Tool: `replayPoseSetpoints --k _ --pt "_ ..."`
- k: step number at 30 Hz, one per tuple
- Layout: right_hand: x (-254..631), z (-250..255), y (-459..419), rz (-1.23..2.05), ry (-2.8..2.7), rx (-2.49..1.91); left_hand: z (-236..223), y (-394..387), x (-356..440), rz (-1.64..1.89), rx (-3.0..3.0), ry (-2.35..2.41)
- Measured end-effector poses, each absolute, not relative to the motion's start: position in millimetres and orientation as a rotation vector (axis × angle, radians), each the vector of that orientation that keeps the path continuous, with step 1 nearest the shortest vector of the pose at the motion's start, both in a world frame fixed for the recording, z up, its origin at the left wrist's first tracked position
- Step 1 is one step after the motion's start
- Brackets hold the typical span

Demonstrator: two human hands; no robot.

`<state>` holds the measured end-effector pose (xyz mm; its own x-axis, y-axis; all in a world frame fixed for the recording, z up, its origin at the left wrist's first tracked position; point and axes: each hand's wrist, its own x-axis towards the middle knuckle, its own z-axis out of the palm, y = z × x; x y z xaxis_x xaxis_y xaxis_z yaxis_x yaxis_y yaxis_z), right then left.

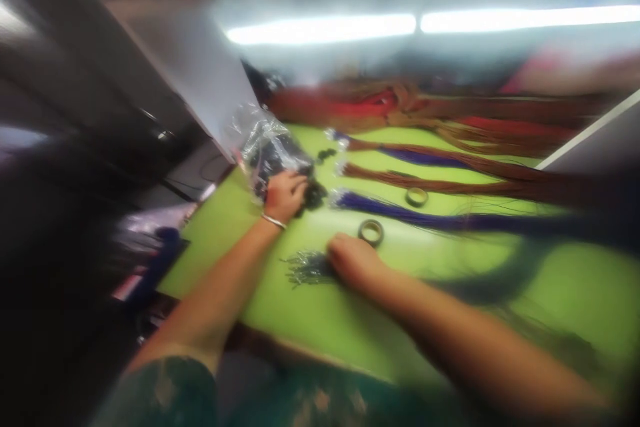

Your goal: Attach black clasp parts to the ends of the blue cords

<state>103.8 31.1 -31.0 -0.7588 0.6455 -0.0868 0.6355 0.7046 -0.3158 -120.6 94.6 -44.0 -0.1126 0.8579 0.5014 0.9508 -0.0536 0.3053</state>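
My right hand [356, 261] is closed around a bundle of dark wires [320, 265]. The wires' metal-tipped ends stick out to its left, and their length trails off to the right across the green table. Farther left, my left hand [286, 197], with a bracelet at the wrist, lies against small black parts [315, 193] at the mouth of a clear plastic bag [270, 140]. Its fingers are bent over the parts; whether they grip one is hidden and blurred. A roll of dark tape [371, 232] sits just beyond my right hand.
Blue wires [400, 208] and brown wires [430, 180] lie in bundles across the green table [220, 240], white connectors at their left ends. A second tape roll [417, 197] rests between them. Red and brown bundles [360, 103] line the back. A pale panel [185, 60] stands at left.
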Motion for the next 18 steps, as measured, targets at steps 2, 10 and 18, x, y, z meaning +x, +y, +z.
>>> replayPoseSetpoints --k 2,10,18 --pt "104 -33 33 0.586 -2.803 -1.038 -38 87 -119 -1.020 -2.008 -1.982" --pt "108 -38 42 0.865 -2.454 -1.069 -31 75 -97 -0.689 -2.435 -1.905" --pt "103 -34 38 0.758 -2.663 -0.964 -43 69 -112 -0.820 -2.483 -1.933"
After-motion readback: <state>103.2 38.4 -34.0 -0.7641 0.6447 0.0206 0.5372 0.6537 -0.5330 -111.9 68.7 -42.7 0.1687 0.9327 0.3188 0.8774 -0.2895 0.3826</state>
